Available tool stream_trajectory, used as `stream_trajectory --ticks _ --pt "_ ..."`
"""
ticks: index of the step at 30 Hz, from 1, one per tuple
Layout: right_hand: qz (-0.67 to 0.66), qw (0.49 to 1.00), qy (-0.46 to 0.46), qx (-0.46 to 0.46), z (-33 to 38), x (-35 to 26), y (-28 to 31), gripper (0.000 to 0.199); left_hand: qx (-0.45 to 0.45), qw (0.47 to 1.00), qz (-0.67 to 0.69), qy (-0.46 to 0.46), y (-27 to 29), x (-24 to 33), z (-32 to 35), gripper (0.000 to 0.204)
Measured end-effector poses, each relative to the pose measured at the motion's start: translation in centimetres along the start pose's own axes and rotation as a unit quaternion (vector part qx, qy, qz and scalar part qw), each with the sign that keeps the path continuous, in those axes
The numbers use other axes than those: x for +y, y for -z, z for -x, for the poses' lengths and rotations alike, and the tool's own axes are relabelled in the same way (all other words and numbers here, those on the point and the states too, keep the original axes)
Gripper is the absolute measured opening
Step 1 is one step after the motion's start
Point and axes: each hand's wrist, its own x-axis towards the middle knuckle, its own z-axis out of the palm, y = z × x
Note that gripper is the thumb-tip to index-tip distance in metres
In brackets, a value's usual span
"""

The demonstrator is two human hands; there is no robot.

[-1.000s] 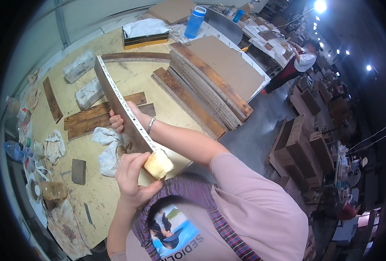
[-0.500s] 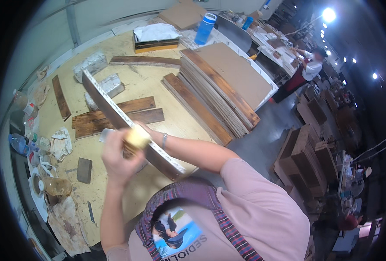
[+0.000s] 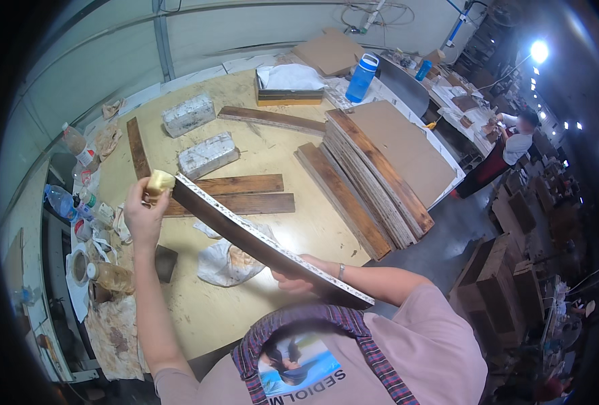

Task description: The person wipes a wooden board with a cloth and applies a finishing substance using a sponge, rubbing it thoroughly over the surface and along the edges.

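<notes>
A long dark brown wooden board [image 3: 245,244] with a white, speckled edge turned up is held slantwise above the table. My right hand [image 3: 321,264] grips it near its lower right end, the fingers curling under the dark face. At the board's far left end, my left hand [image 3: 146,214] pinches a pale yellow sponge-like block [image 3: 160,181] between thumb and fingers. The block is beside the board's tip; whether they touch is unclear. Under the board lies a stained white cloth [image 3: 229,263]. Two brown planks [image 3: 245,202] rest on the table behind it.
Two paper-wrapped blocks [image 3: 208,154] sit farther back. Stacked boards [image 3: 374,182] and a cardboard sheet [image 3: 401,148] lie at right, with a blue bottle [image 3: 361,79] behind. Jars and bottles [image 3: 110,277] line the left edge. A co-worker [image 3: 508,148] stands at another table.
My left hand has moved with the block from the board's middle to its far left end. The right hand now holds the board nearer its lower end. The whole view has shifted.
</notes>
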Motion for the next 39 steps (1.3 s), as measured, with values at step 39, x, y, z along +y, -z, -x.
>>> stream_trajectory --ticks 39 --pt "0.197 0.839 0.499 -0.095 -7.2 -8.3 -2.0 0.029 -0.335 0.710 0.532 0.318 -5.2 7.4 15.6 0.076"
